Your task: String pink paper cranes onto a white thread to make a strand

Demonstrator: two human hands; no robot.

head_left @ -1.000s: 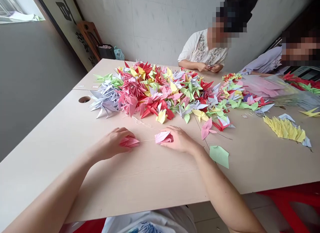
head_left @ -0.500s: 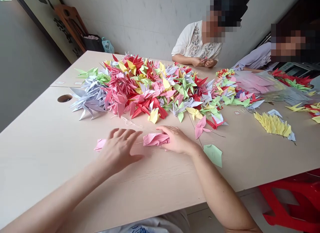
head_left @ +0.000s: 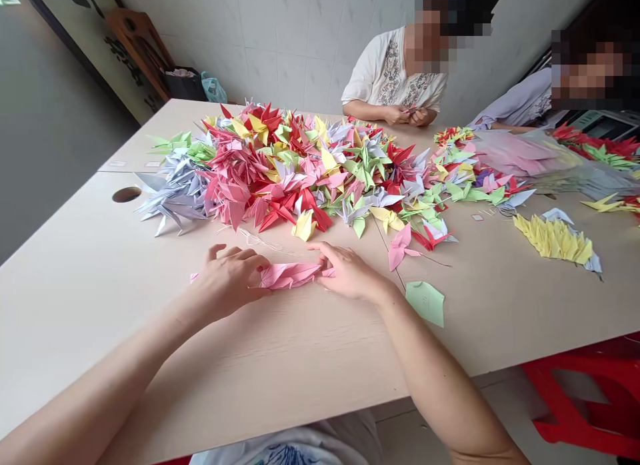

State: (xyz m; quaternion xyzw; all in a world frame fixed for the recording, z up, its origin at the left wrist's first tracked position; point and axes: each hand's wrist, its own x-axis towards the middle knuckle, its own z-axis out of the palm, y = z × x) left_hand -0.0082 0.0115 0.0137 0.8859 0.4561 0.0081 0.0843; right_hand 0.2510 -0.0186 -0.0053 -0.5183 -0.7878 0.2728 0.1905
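A row of pink folded paper cranes (head_left: 290,275) lies on the table, packed together between my hands. My left hand (head_left: 225,278) closes its thumb and fingers on the row's left end. At the right end, my right hand (head_left: 347,272) has curled its fingers around the cranes. A bit of pink paper shows past my left hand, mostly covered by it. To the right of my right hand lies a single pink crane (head_left: 399,248), with a thin dark needle or wire running out beside it. Near my right wrist is a light green paper piece (head_left: 425,303).
A large heap of coloured paper cranes (head_left: 305,168) spreads across the table (head_left: 280,358). To the right lie a row of yellow cranes (head_left: 550,240) and clear plastic bags (head_left: 535,155). Two people sit opposite. A red stool (head_left: 590,398) stands at lower right.
My left hand has moved in and closed on the left end of the pink cranes. The row has shifted left, and my right hand has moved slightly with it.
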